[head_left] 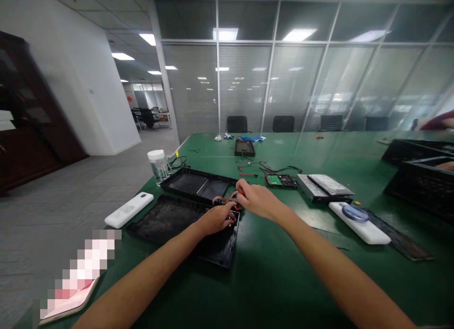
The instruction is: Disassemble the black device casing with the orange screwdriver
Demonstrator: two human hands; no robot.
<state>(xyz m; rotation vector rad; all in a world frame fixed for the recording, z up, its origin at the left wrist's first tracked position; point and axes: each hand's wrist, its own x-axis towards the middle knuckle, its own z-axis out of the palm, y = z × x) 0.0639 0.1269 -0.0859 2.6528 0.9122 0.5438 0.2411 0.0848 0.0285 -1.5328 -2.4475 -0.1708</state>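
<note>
My right hand (258, 200) is closed around a small red-handled tool (241, 191), mostly hidden by the fingers. Close beside it, my left hand (217, 219) has its fingers bent over the right edge of a black plastic casing (166, 220). What the left fingers pinch, if anything, is hidden. Brown and reddish wires (220, 200) loop out near both hands, around a small orange and black part (237, 206). Behind the casing lies a second black shell (186, 182), open side up, with a divider across it.
A lidded clear jar (158, 168) and a white device (130, 209) are at the left. On the right are a green circuit board (280, 180), metal drives (324, 187), another white device (358, 223) and black boxes (420, 187). A small black tray (244, 148) lies farther back.
</note>
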